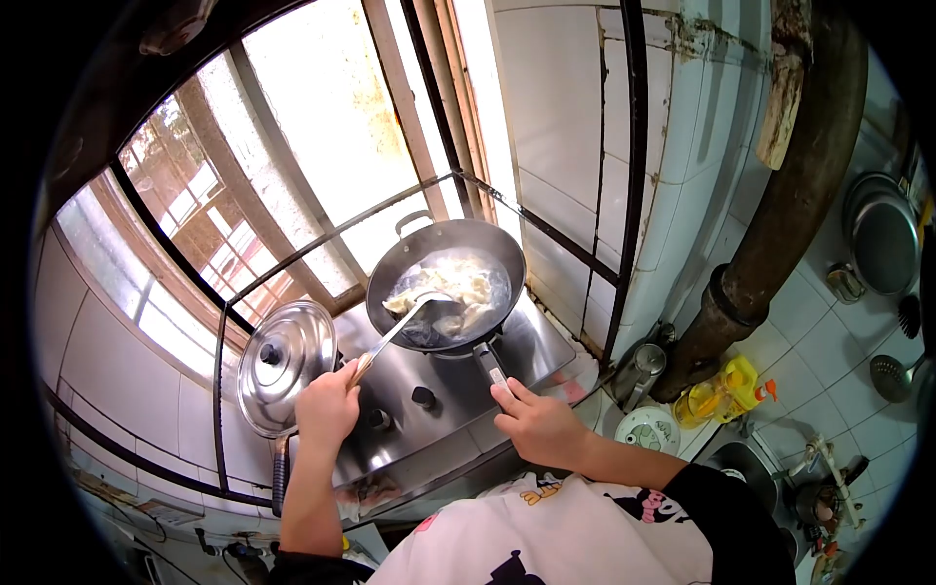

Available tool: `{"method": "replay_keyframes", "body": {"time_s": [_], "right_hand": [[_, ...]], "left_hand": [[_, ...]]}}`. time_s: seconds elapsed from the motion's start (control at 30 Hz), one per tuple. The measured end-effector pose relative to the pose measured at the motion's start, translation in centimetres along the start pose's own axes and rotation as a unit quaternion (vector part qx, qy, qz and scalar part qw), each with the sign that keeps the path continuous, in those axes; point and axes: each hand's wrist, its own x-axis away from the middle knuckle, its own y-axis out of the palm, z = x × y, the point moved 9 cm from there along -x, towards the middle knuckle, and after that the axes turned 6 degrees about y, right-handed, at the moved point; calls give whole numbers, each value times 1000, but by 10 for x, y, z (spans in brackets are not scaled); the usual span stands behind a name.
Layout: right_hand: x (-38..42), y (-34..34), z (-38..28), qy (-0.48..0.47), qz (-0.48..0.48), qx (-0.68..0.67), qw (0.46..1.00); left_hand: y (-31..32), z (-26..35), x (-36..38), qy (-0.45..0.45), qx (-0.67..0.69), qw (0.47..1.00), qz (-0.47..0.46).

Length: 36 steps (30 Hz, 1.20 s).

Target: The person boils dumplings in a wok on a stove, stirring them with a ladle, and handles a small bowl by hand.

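On the gas stove [444, 390], a wok [385, 268] holds bubbling, steaming water with pale pieces that look like dumplings [473, 283]. My left hand [327, 409] is closed round the wooden end of a long metal ladle [390, 336]. The ladle's head dips into the water among the pieces, so its exact shape is partly hidden. My right hand [541, 424] grips the black handle [487, 361] of the wok, thumb on top. Left of the stove, a shiny domed lid [288, 366] with a black knob leans beside my left hand.
A black metal frame [341, 229] runs behind the stove along the window. To the right are a metal pitcher [643, 366], a white bowl [648, 429], a yellow oil bottle [717, 390] and a sink [746, 453]. Pans [882, 239] hang on the right wall beyond a thick pipe [770, 244].
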Motion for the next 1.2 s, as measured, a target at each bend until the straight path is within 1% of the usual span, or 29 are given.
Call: {"method": "replay_keyframes", "body": {"time_s": [0.03,0.13,0.27,0.43,0.63,0.93,1.03,1.2], "right_hand": [[0,0,0,-4,2,2,1000],[1,1,1,-9,9,0,1000],[0,0,1,1,4,3,1000],[-1,0,0,5,2,4,1000],[0,0,1,8,7,0,1000],[-1,0,1,11,3,-8,1000],[-1,-2,0,8,9,-10,1000],[-1,-1,0,16,3,2,1000]], "left_hand": [[9,-2,-2,0,5,1000,10],[23,5,-9,-21,1,1000,-2],[42,10,-20,-22,30,999,20],[57,24,-39,-2,-7,999,39],[71,18,-51,-13,-68,997,36],[52,-3,-25,-29,-96,995,9],[35,-1,-10,-19,-88,996,16],[8,2,12,-14,-73,997,-1]]}}
